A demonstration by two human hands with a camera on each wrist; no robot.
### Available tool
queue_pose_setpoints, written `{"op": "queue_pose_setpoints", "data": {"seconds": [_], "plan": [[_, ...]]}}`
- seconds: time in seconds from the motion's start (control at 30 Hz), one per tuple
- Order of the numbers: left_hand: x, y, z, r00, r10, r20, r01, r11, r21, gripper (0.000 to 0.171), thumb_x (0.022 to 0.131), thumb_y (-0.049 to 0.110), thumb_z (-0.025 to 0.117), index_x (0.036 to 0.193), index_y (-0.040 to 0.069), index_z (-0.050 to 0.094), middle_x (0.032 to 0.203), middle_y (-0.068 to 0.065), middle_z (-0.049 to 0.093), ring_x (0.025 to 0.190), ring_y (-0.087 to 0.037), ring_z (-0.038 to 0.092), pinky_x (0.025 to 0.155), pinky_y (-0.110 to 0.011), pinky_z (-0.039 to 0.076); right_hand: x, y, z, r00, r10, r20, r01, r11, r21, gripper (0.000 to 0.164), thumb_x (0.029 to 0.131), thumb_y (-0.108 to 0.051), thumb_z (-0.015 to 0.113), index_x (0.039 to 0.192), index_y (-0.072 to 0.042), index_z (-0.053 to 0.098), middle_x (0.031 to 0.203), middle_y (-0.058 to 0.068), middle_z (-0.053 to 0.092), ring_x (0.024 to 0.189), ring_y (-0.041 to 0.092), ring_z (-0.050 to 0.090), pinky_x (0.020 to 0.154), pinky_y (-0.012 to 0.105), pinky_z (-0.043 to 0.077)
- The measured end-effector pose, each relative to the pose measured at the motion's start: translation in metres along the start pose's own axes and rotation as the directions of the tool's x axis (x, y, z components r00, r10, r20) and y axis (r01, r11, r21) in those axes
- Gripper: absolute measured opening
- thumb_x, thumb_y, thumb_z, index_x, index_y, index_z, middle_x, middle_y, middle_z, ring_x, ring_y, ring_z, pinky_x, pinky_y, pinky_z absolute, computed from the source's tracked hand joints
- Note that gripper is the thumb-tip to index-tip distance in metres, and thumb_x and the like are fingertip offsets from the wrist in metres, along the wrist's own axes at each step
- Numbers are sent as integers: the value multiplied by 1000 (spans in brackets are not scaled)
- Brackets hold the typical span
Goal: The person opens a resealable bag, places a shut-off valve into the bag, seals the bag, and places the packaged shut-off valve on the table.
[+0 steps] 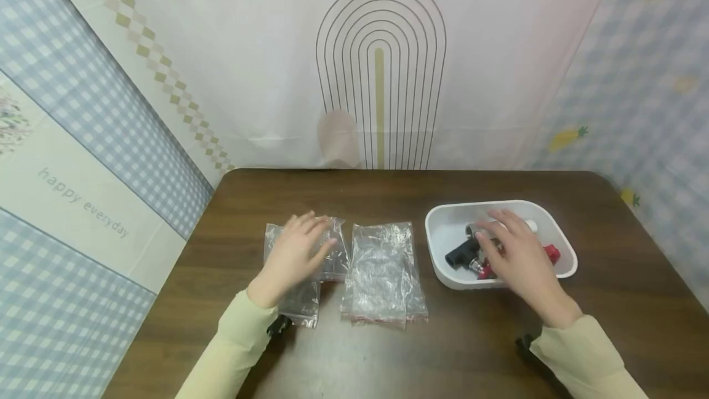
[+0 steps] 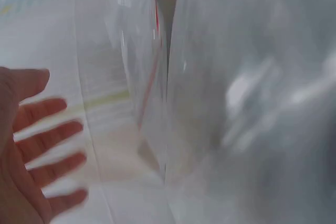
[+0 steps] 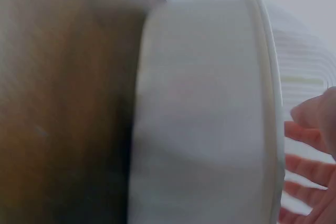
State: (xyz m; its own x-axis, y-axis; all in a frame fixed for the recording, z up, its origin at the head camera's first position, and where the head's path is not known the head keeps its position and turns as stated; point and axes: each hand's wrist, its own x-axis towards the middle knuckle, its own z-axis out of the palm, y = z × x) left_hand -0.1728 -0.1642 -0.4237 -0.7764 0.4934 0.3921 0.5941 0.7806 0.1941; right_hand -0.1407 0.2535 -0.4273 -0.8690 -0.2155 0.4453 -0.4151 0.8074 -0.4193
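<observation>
My left hand (image 1: 295,255) hovers over the clear zip bags (image 1: 332,263) on the left, its fingers spread and holding nothing. In the left wrist view the fingers of that hand (image 2: 39,145) look loosely extended beside blurred clear plastic (image 2: 252,103). Above the white tub (image 1: 437,263) is my right hand (image 1: 520,257), fingers apart and nothing gripped. Inside the tub lie a black T-shaped fitting (image 1: 461,253), a grey metal ring-like part (image 1: 471,231) and red pieces (image 1: 551,253); the hand hides part of the contents. The right wrist view shows the tub's outer wall (image 3: 199,103).
Between the left bags and the tub lies another stack of clear zip bags (image 1: 382,273) with red seal lines. The brown wooden table (image 1: 354,356) ends at a white patterned cloth (image 1: 266,79) behind. Checkered cloths (image 1: 72,79) hang on both sides.
</observation>
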Motion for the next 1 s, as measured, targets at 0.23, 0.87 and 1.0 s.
{"op": "queue_pose_setpoints", "data": {"seconds": [0.23,0.87,1.0], "plan": [[-17,38,12,925,381,-6,-380,921,-84,8,91,18,74,93,12,71,84,4,70,74,-10,64,73,-25,56,-20,-30,11,949,-224,-223,240,970,47,29,98,-30,63,104,-6,76,112,13,68,108,36,58,108,25,34],[-30,85,27,873,409,265,-420,907,-16,21,89,31,76,90,19,59,78,11,56,67,-5,53,61,-19,47,-51,-99,65,928,-150,340,159,987,4,29,82,-40,82,96,-23,64,82,-13,60,73,5,56,57,26,48],[-30,84,32,875,407,263,-417,909,-18,18,90,29,75,91,18,60,79,10,57,67,-5,53,61,-18,48,-48,-102,72,921,-169,350,182,983,-5,31,80,-37,84,98,-21,64,83,-12,61,75,7,57,58,27,49]]}}
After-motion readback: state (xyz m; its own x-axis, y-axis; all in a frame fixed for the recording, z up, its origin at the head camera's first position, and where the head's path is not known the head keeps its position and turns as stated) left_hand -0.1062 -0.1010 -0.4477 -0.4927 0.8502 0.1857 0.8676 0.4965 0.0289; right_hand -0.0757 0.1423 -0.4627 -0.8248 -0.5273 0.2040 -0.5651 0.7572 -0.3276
